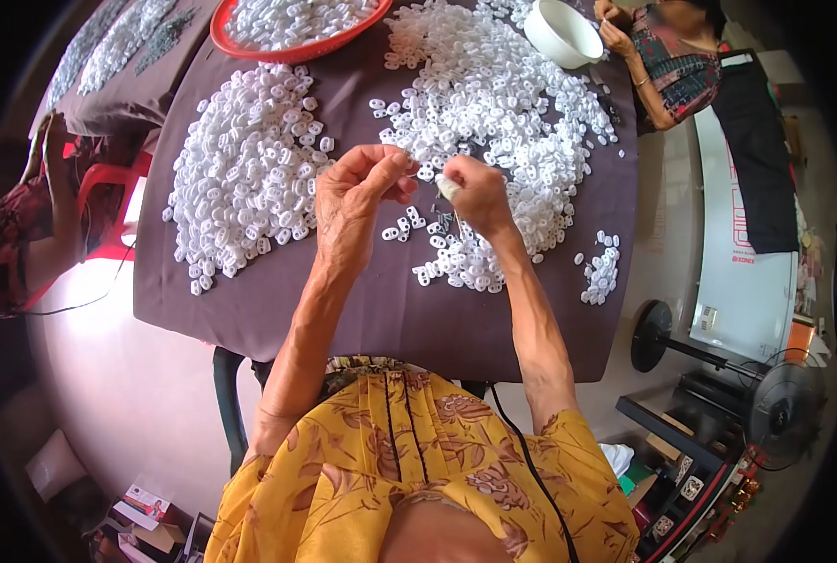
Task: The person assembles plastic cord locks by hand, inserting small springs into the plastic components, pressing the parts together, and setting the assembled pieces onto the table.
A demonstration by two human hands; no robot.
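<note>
Both of my hands are raised over the middle of a table with a dark cloth [268, 305]. My left hand [362, 183] is pinched, thumb against fingers, on something too small to make out. Just to its right, my right hand [477, 195] is closed, with a pale wrap [447, 187] on one finger; what it holds is hidden. The hands are apart. A large pile of small white plastic pieces [531, 141] lies behind and right of them. Another pile of white pieces [245, 169] lies to the left. A few pieces [404, 224] lie between my forearms.
A red basin [298, 52] of white pieces stands at the back, and a white bowl [564, 36] at the back right. A small cluster [601, 269] lies near the right edge. One person [672, 56] sits at the back right, another [33, 220] at the left.
</note>
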